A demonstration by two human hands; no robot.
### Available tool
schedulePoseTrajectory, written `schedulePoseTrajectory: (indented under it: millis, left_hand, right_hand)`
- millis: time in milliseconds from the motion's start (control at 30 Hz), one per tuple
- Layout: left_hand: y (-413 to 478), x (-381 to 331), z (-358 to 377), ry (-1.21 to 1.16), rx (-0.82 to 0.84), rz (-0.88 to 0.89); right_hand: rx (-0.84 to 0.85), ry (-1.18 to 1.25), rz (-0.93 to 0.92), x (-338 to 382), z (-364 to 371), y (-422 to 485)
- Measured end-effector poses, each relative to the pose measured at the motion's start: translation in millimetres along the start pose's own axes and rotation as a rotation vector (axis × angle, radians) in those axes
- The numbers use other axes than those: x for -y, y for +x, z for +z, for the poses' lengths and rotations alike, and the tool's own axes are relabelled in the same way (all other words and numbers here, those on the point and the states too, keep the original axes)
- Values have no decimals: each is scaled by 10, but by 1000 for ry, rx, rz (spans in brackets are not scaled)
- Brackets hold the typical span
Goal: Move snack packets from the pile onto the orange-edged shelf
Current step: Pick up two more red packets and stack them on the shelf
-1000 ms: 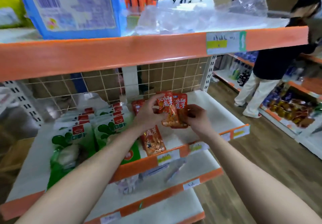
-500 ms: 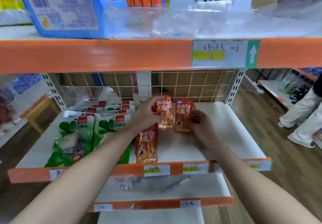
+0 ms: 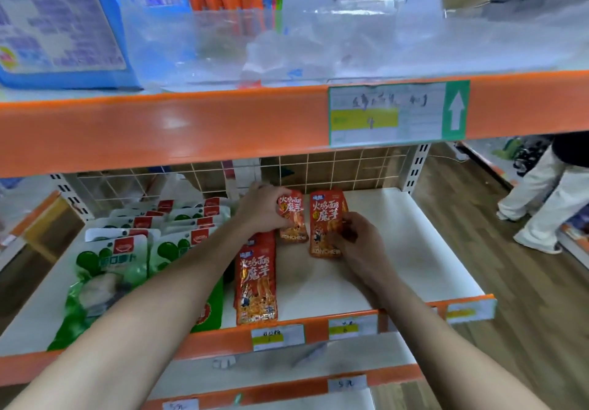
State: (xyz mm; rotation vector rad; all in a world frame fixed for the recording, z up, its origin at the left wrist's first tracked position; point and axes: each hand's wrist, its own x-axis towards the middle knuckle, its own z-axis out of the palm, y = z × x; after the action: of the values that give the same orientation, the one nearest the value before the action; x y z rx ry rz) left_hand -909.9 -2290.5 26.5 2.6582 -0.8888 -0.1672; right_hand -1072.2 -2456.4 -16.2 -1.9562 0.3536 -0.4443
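Versus a second ago: the two red packets overlapped in front of the hands, now they stand apart side by side with a thin gap, deeper in toward the wire mesh [image 3: 334, 170]. The view has swung left, so the person [image 3: 541, 205] in the aisle is only legs at the right edge. Versus half a second ago: little change, hands slightly lower.

Left hand [image 3: 264, 208]: fingers [image 3: 274, 194] curl over the top left of the left packet [image 3: 291, 218], holding it roughly upright. Right hand [image 3: 353, 240]: fingers [image 3: 349, 220] pinch the lower right side of the right packet [image 3: 326, 221], also roughly upright. Cannot tell if the packets' bottom ends touch the shelf [image 3: 414, 250].

A third packet [image 3: 256, 282] lies flat just nearer than the left fingers, beside the left wrist, its near end at the orange front edge [image 3: 315, 330]. Green packets [image 3: 105, 266] sit in rows left of the left fingers, partly hidden by the forearm.

Room: open white shelf right of the right fingers out to the upright, and nearer than them down to the front edge. Behind the fingers the mesh is near. Above them the upper beam [image 3: 191, 129] overhangs, with a paper label [image 3: 382, 113] on it and a blue box [image 3: 60, 27] on top, far left.
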Motion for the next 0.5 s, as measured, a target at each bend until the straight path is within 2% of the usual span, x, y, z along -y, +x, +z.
schedulePoseTrajectory:
  millis: [333, 500]
  left_hand:
    - [160, -1, -11, 157, 141, -61]
    - [130, -68, -15, 118, 143, -30]
  right_hand:
    - [-2, -32, 12, 2, 13, 10]
    - [0, -53, 8, 16, 5, 8]
